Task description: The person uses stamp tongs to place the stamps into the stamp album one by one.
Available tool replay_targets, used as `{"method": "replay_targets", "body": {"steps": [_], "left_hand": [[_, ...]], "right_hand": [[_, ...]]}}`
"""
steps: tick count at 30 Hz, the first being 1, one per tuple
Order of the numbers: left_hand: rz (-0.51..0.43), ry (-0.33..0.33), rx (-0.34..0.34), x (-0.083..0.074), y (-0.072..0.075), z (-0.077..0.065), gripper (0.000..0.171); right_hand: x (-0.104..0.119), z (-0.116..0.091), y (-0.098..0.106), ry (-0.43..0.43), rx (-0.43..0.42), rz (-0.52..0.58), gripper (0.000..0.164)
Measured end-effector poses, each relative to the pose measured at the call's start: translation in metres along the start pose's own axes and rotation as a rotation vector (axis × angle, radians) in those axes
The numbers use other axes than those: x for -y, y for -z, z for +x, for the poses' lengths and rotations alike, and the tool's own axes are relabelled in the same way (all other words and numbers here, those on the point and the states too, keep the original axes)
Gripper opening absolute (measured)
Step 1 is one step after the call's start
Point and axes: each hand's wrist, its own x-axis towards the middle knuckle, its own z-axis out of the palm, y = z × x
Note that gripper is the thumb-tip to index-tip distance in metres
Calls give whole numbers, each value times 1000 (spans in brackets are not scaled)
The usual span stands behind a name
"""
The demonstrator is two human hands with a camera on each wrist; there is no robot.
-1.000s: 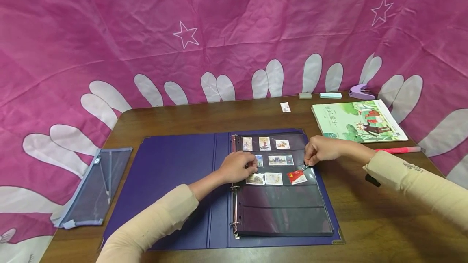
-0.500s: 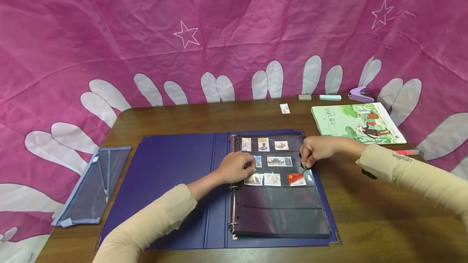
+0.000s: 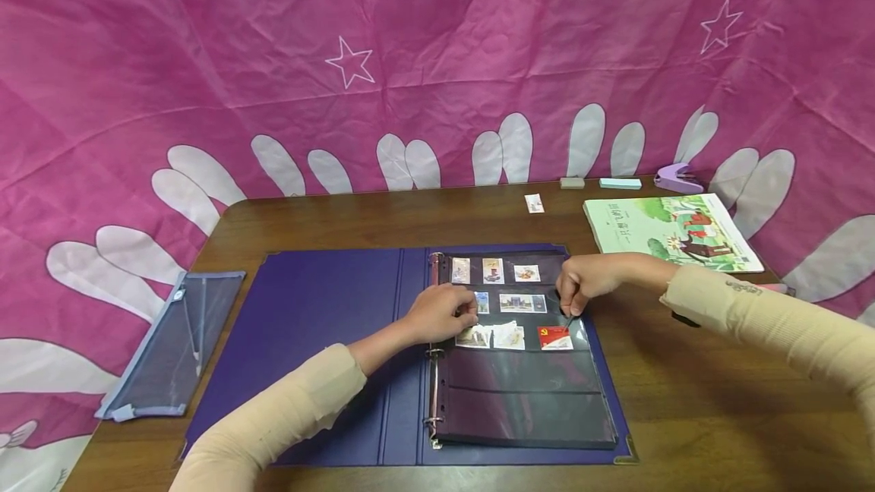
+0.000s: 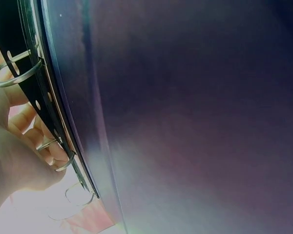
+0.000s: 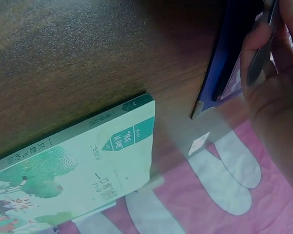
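Observation:
A stamp album (image 3: 342,348) with a dark blue cover lies open, and its ring-bound black page (image 3: 519,416) has clear pocket strips. In the third row is a red and white stamp (image 3: 554,338). My right hand (image 3: 586,282) pinches metal tweezers (image 5: 261,51), their tips at the upper right of that stamp in the head view. How far the stamp sits inside the pocket is too small to tell. My left hand (image 3: 443,313) rests on the page's left side near the rings, fingers loosely bent, partly covering stamps in the second and third rows.
A loose stamp (image 3: 534,203) lies behind the album. Back right are a green picture book (image 3: 636,226), a purple hole-punch-like object (image 3: 677,178), a pale blue block (image 3: 620,183) and a grey block (image 3: 571,183). A mesh zip pouch (image 3: 178,348) lies at left.
The red and white stamp has turned from tilted to level with the row. My right hand with the tweezers has shifted slightly left; my left hand stays in place.

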Motion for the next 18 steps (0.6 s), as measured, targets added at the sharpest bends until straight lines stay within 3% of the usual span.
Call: {"method": "replay_targets", "body": {"steps": [13, 15, 18], "left_hand": [[-17, 2, 0, 0, 1, 2, 10], [-15, 1, 2, 1, 0, 2, 10], [-10, -2, 0, 2, -2, 1, 9]], "right_hand": [[-7, -13, 4, 41, -132, 10, 12], [-11, -14, 5, 52, -200, 41, 14], [-17, -9, 6, 49, -374, 81, 16]]}}
